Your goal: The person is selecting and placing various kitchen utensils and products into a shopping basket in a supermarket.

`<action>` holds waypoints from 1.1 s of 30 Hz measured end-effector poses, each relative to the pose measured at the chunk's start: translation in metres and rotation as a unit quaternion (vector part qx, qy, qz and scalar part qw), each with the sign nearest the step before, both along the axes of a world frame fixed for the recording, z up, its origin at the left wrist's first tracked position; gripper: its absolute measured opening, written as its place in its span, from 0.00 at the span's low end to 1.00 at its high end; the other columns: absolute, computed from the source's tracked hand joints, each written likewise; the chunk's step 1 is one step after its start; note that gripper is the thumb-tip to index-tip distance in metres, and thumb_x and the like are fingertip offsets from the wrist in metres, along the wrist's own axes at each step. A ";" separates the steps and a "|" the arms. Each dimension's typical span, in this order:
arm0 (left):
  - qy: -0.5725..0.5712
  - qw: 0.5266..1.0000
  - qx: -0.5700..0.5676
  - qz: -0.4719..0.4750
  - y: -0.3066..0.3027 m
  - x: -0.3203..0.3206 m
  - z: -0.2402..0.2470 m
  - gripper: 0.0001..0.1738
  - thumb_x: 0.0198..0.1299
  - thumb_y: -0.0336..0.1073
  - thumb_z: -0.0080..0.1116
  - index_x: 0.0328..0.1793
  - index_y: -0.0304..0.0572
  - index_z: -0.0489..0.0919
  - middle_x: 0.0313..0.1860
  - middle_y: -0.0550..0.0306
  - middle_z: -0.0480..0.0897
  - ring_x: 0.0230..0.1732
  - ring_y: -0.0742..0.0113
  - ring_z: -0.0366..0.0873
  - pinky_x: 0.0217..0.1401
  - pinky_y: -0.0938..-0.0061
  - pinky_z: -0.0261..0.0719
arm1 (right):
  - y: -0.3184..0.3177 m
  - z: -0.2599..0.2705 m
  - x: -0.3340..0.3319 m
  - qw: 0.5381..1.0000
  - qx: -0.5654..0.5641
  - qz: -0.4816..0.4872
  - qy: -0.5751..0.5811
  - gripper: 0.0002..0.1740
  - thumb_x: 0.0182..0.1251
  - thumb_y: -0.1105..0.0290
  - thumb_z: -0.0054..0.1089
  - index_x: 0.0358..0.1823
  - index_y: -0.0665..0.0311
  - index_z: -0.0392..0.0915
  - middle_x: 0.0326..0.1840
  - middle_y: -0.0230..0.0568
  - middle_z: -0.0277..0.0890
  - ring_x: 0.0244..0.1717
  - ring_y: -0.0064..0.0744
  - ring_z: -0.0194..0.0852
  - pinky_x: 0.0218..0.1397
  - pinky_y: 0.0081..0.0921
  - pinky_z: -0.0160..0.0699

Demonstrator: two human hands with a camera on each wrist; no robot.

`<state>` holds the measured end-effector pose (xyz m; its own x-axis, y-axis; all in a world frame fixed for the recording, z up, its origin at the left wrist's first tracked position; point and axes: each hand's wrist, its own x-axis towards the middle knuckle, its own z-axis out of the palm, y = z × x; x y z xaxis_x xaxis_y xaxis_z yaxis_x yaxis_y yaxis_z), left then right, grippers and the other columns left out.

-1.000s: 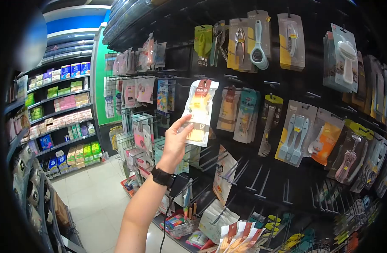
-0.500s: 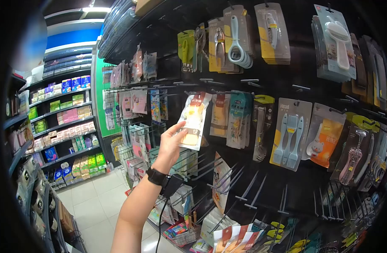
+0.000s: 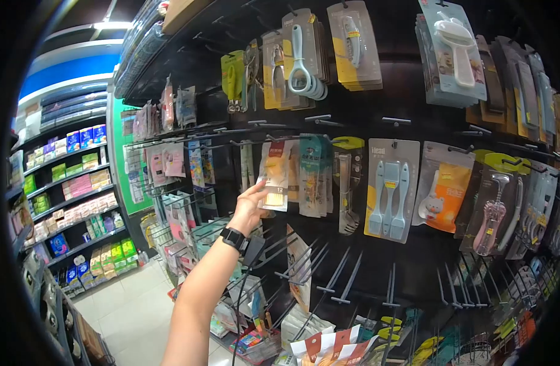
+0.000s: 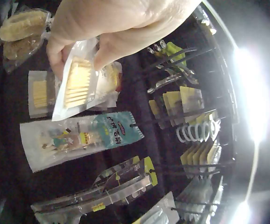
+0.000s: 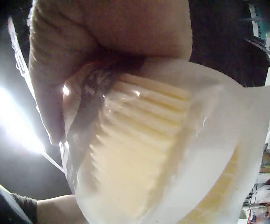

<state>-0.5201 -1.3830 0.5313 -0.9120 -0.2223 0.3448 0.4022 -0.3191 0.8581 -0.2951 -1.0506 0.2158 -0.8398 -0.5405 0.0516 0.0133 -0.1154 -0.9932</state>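
My left hand (image 3: 249, 206) pinches the lower left edge of a clear packet (image 3: 276, 168) with a dark red top and yellowish contents. In the head view the packet hangs upright, overlapping similar packets beside a teal-topped one (image 3: 313, 165). The left wrist view shows thumb and fingers (image 4: 102, 35) on either side of the packet (image 4: 79, 84). My right hand (image 5: 102, 37) grips packets (image 5: 139, 144) with pale ribbed contents; it is out of the head view. Several red-topped packets (image 3: 338, 348) fan out at the bottom of the head view.
Hooks (image 3: 347, 277) stick out from the black rack below the hanging goods. Blue brushes (image 3: 388, 195) and an orange pouch (image 3: 448, 189) hang to the right. Wire baskets (image 3: 188, 232) stand left, beside a tiled aisle (image 3: 124, 311) and stocked shelves.
The left hand has carried its packet up to the hanging row, where it now overlaps the similar packets. The head view has turned right, so the rack goods sit farther left.
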 end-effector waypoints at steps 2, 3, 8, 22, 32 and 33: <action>-0.016 0.999 -0.020 0.020 -0.002 0.014 -0.002 0.20 0.61 0.29 0.52 0.61 0.40 0.71 0.54 0.53 0.75 0.52 0.61 0.74 0.54 0.63 0.71 | -0.002 0.000 0.002 0.997 0.051 -0.029 0.043 0.09 0.55 0.75 0.63 0.37 0.72 0.80 0.38 0.41 0.82 0.38 0.23 0.80 0.40 0.20 0.78; -0.020 0.996 -0.063 0.063 -0.003 0.022 -0.004 0.19 0.60 0.30 0.53 0.59 0.40 0.72 0.51 0.56 0.76 0.49 0.64 0.74 0.51 0.67 0.70 | -0.005 -0.007 0.001 0.996 0.033 -0.042 0.078 0.10 0.56 0.72 0.63 0.38 0.69 0.81 0.39 0.39 0.82 0.39 0.22 0.79 0.41 0.19 0.78; 0.139 0.957 -0.228 0.112 0.017 0.108 -0.037 0.11 0.61 0.36 0.53 0.48 0.42 0.74 0.42 0.62 0.77 0.44 0.75 0.72 0.45 0.80 0.67 | -0.037 0.010 -0.003 0.984 -0.118 -0.083 0.102 0.17 0.56 0.70 0.62 0.48 0.65 0.74 0.47 0.39 0.76 0.47 0.27 0.74 0.49 0.25 0.72; 0.006 0.957 -0.279 -0.082 0.003 0.263 -0.137 0.17 0.68 0.38 0.46 0.53 0.30 0.73 0.42 0.57 0.80 0.42 0.77 0.74 0.46 0.79 0.73 | -0.155 0.128 0.002 0.926 -0.375 -0.049 0.013 0.30 0.54 0.81 0.60 0.60 0.68 0.61 0.53 0.41 0.70 0.54 0.35 0.70 0.58 0.30 0.69; 0.007 0.984 -0.176 0.012 -0.036 0.224 -0.125 0.16 0.68 0.40 0.47 0.47 0.31 0.76 0.38 0.64 0.79 0.39 0.82 0.72 0.43 0.85 0.70 | -0.179 0.132 0.012 0.947 -0.310 -0.055 0.054 0.34 0.51 0.83 0.61 0.61 0.69 0.60 0.58 0.44 0.68 0.56 0.34 0.69 0.60 0.31 0.68; 0.042 0.990 -0.132 0.012 -0.035 0.219 -0.100 0.16 0.68 0.40 0.48 0.45 0.31 0.77 0.38 0.63 0.80 0.38 0.81 0.73 0.42 0.83 0.72 | -0.179 0.146 0.018 0.940 -0.329 -0.066 0.064 0.37 0.49 0.79 0.63 0.62 0.67 0.58 0.59 0.45 0.65 0.58 0.36 0.67 0.61 0.33 0.67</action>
<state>-0.3015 -1.4179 0.4315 -0.8734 -0.1347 0.4681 0.4802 -0.0776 0.8737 -0.2768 -1.2298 0.3614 -0.8610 -0.2485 0.4437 -0.1590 -0.6973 -0.6990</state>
